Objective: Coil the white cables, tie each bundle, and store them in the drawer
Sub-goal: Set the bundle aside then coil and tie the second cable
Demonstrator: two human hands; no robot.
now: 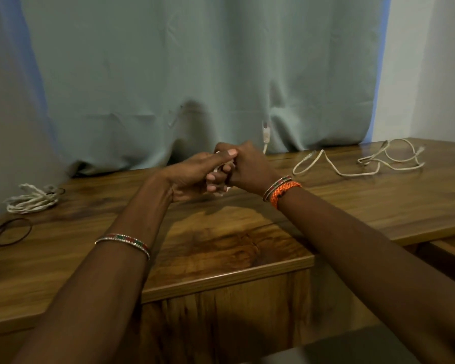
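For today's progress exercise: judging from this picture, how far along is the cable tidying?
Done: one coiled white bundle lies tied at the table's left. In hand: left hand and right hand grip a cable between them. Left: the loose cable at right; a black tie waits; nothing visibly stored.

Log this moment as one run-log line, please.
stage: coiling | hands: left and right grip white cable | tied bundle: desk left | loose cables: desk right | drawer: unseen

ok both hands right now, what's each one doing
Left hand: fingers curled, gripping the white cable.
Right hand: fingers curled, gripping the same cable.
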